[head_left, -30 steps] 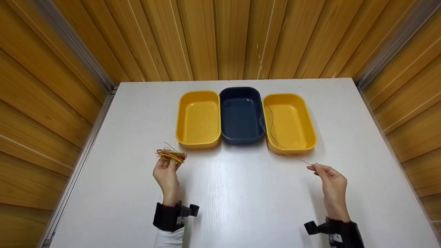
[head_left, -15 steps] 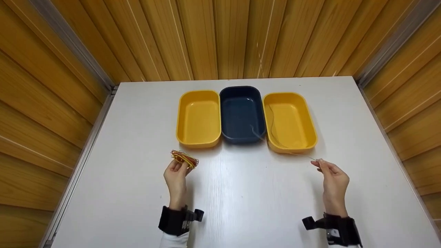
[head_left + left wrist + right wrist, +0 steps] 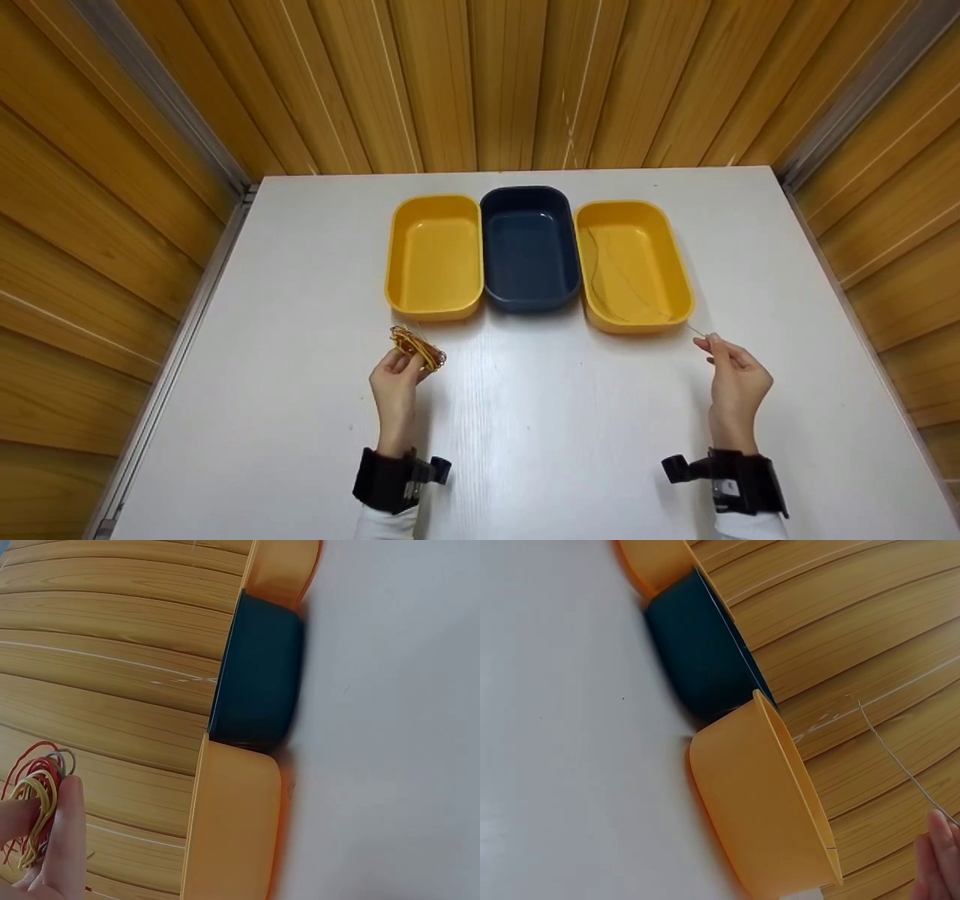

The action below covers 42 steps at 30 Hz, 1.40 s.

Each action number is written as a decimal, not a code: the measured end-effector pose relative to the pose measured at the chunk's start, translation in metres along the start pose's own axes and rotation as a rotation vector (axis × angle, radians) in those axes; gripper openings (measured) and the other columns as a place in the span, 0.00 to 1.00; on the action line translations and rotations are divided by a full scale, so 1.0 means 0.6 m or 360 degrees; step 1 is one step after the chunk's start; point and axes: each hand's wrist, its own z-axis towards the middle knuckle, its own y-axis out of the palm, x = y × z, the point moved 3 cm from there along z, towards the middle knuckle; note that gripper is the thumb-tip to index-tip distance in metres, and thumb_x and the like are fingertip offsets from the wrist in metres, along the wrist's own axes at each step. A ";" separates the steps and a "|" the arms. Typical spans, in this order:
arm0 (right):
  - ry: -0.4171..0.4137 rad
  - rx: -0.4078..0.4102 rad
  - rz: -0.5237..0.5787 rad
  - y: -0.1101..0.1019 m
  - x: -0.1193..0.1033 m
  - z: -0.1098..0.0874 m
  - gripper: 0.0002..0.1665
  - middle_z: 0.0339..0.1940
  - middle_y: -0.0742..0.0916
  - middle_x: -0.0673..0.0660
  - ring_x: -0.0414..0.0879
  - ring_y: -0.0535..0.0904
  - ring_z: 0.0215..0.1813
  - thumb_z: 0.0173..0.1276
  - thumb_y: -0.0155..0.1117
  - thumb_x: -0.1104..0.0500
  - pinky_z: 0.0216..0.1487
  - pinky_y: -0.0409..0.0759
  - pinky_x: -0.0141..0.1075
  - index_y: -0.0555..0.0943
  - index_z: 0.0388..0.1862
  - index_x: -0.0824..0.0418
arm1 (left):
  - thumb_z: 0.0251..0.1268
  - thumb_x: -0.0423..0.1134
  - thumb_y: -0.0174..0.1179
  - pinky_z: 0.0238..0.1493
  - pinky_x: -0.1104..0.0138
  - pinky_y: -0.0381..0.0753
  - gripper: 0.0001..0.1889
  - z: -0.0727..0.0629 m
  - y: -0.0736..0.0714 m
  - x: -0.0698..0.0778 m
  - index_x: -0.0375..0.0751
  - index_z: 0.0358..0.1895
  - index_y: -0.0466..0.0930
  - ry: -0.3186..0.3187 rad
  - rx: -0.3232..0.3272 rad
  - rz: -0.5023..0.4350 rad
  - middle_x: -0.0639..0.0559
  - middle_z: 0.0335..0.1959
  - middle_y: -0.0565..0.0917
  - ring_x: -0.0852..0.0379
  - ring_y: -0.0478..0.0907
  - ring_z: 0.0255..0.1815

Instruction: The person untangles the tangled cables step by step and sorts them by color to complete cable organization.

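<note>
My left hand (image 3: 394, 390) pinches a bundle of thin red and yellow wires (image 3: 417, 349) in front of the left yellow bin (image 3: 435, 311). In the left wrist view, a grey loop (image 3: 66, 757) shows among the coloured strands. At the right, my other hand (image 3: 739, 382) holds the end of a thin grey wire (image 3: 904, 769) between thumb and fingertips. That wire stretches from the fingers over the near corner of the right yellow bin (image 3: 637, 327). A curved grey wire (image 3: 595, 270) lies along the left side inside this bin.
A dark blue bin (image 3: 531, 300) stands between the two yellow ones, sides close together. All three rest on a white table (image 3: 525, 420). Wood-patterned panels (image 3: 502, 90) rise behind and on both sides, with metal rails (image 3: 172, 330) along the edges.
My left hand has moved right with the wire bundle. The right hand has shifted slightly up and right, drawing the grey wire's loose end out of the blue bin and over the right yellow bin.
</note>
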 end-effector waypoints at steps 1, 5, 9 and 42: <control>-0.0006 0.0009 -0.0016 0.001 0.000 0.003 0.19 0.21 0.88 0.33 0.28 0.82 0.37 0.73 0.64 0.63 0.41 0.76 0.21 0.86 0.24 0.44 | 0.61 0.21 0.55 0.35 0.74 0.89 0.13 0.000 0.001 0.000 0.14 0.47 0.79 -0.0002 -0.0010 0.0018 0.48 0.31 0.87 0.65 0.85 0.31; -0.0062 0.0067 -0.0064 0.010 0.002 0.017 0.22 0.19 0.87 0.31 0.28 0.80 0.33 0.72 0.65 0.64 0.38 0.74 0.20 0.84 0.20 0.42 | 0.60 0.22 0.55 0.34 0.75 0.89 0.16 -0.002 0.005 -0.001 0.13 0.50 0.78 -0.0013 -0.0047 0.0043 0.44 0.33 0.88 0.66 0.85 0.31; -0.0105 0.0085 -0.0146 0.018 0.007 0.034 0.23 0.17 0.85 0.29 0.27 0.78 0.31 0.72 0.65 0.63 0.32 0.69 0.20 0.83 0.19 0.41 | 0.60 0.22 0.55 0.34 0.74 0.89 0.18 -0.003 0.009 -0.004 0.12 0.52 0.77 -0.0037 -0.0078 0.0060 0.40 0.37 0.89 0.65 0.85 0.32; -0.0721 0.0034 -0.0791 0.087 0.020 0.069 0.08 0.37 0.88 0.78 0.13 0.61 0.28 0.66 0.68 0.71 0.36 0.62 0.14 0.86 0.36 0.80 | 0.69 0.22 0.55 0.37 0.73 0.90 0.17 -0.010 0.022 -0.008 0.10 0.56 0.74 -0.0049 -0.0244 0.0104 0.30 0.44 0.88 0.63 0.85 0.37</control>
